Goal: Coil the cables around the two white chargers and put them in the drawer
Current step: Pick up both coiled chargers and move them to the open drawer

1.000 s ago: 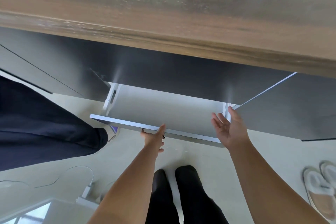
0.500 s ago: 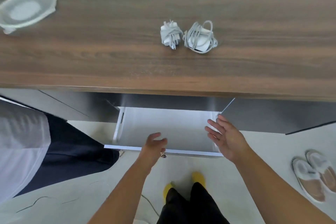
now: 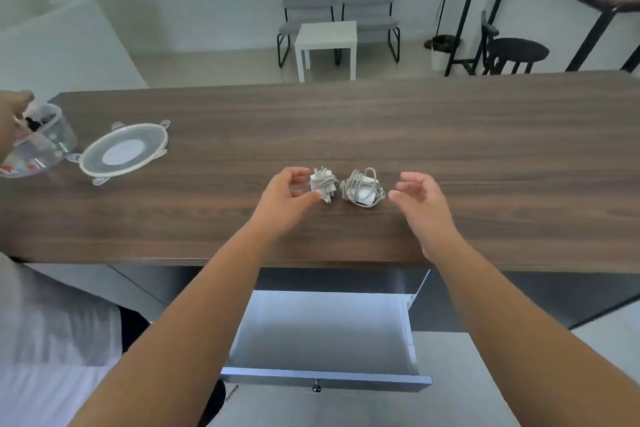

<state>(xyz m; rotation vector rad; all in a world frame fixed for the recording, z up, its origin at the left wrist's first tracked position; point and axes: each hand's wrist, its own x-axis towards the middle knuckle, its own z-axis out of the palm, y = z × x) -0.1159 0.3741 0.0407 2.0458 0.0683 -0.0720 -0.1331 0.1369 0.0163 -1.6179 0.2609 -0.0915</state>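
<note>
Both of my hands have come up from the open drawer (image 3: 325, 333) to the wooden tabletop (image 3: 381, 135), one on each side of the two coiled chargers. The smaller charger (image 3: 323, 183), prongs up and cable wound around it, lies just beside the larger charger (image 3: 363, 188), also wrapped in its cable; both sit mid-table, closer to the near edge than the far one. My left hand (image 3: 285, 194) hovers with fingers loosely curved, fingertips at the smaller charger's left side, gripping nothing. My right hand (image 3: 420, 198) is spread and relaxed, just right of the larger charger, apart from it. Bare wood stretches wide to the right and behind the chargers. Below the near edge the drawer stands pulled out, its white floor bare between my forearms. Near the left edge lie a clear lid (image 3: 123, 152) and a clear container (image 3: 38, 142) held by another person's hand (image 3: 12, 121).
</note>
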